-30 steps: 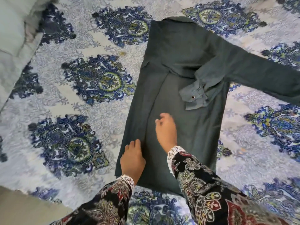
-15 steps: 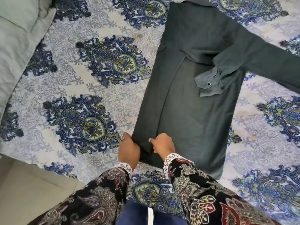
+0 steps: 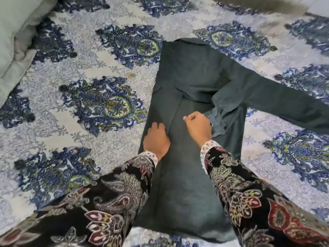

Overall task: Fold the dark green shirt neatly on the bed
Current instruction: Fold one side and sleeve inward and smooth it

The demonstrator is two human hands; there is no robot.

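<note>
Shirt (image 3: 194, 82), dark green, lies flat on the patterned bed cover (image 3: 89, 68), one sleeve stretched right. Left hand (image 3: 156, 139) presses it, fingers straight together. Right hand (image 3: 199, 127) rests there, fingers curled, holding nothing visible.

shirt's right sleeve (image 3: 293, 107) cut off at edge, hem under patterned sleeves (image 3: 249, 202)

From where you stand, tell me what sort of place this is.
Most likely a bedroom: a blue-and-white patterned bedspread covers a wide soft surface, a pale green pillow lies at its far left corner, and a dark green shirt is laid out for folding.
</note>
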